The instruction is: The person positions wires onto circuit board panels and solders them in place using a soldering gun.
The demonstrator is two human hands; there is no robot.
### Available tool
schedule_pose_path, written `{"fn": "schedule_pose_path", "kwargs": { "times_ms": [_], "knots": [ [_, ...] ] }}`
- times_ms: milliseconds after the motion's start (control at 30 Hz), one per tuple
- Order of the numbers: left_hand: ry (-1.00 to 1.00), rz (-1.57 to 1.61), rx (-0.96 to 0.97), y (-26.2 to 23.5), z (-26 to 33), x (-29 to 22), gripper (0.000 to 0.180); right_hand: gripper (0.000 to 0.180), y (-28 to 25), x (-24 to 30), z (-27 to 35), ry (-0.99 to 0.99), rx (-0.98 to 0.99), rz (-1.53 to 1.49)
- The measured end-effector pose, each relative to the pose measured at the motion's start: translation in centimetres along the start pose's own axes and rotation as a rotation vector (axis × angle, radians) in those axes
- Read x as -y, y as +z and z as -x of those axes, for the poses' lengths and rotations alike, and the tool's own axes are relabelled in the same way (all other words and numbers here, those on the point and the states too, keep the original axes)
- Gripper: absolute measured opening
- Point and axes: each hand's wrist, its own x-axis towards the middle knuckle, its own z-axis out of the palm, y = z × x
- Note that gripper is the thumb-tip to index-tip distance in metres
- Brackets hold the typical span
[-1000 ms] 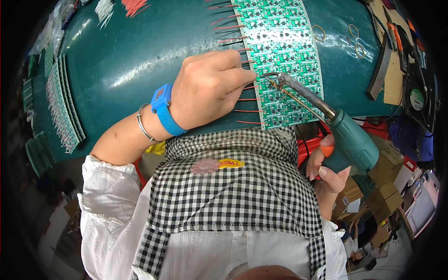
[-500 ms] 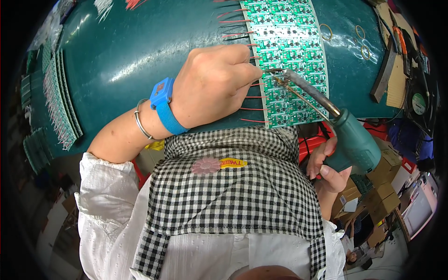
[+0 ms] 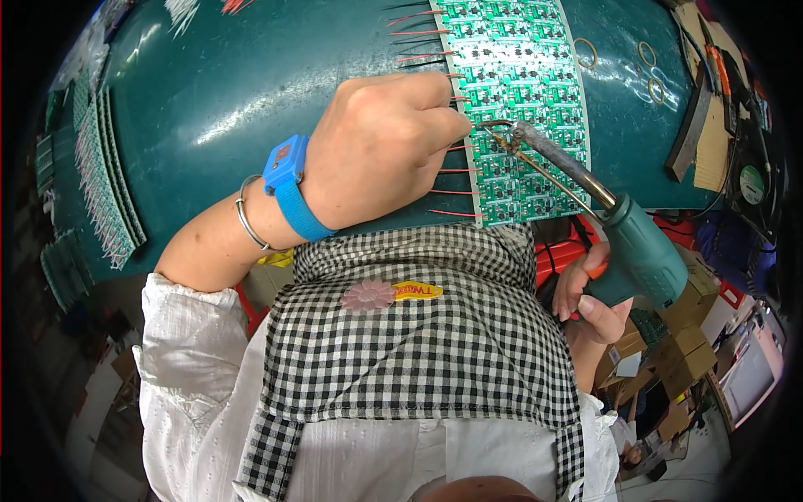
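Note:
A panel of small green circuit boards (image 3: pixel 527 92) lies on the table, with short red and black wires (image 3: pixel 456 171) sticking out along its left edge. My left hand (image 3: pixel 385 138), in a blue wrist strap (image 3: pixel 299 201), is closed in a pinch at that edge. Whatever its fingertips hold is hidden behind the hand. Below the panel's right side, my right hand (image 3: pixel 590 293) grips a green soldering gun (image 3: pixel 644 255). The gun's metal barrel slants up and left, its tip over the boards beside my left fingertips; a thin metal tube runs alongside the barrel.
Stacked wired board strips (image 3: pixel 113 184) stand at the far left. White wires (image 3: pixel 181 12) and red wires (image 3: pixel 241 7) lie at the back. Right of the panel are rubber bands (image 3: pixel 585 53), a dark bar (image 3: pixel 687 134) and assorted tools. Cardboard boxes (image 3: pixel 682 364) sit lower right.
The soldering gun has shifted slightly right, its tip staying by my left fingertips. The panel and its wires sit a touch higher in view. Both hands keep their grips.

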Motion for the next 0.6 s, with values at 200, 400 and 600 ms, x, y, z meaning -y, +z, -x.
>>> {"fn": "schedule_pose_path", "kwargs": {
  "times_ms": [200,400,600],
  "knots": [
    [-0.002,0.027,-0.001,0.13,0.18,0.30,0.024,0.041,0.23,-0.33,-0.15,0.025,-0.026,-0.004],
    [-0.002,0.028,0.004,0.20,0.20,0.25,0.025,0.041,-0.22,-0.43,-0.28,0.022,-0.009,-0.017],
    [0.010,0.028,-0.012,0.26,0.21,0.20,0.025,0.056,-0.33,0.15,-0.63,-0.016,0.033,-0.064]
  ]
}}
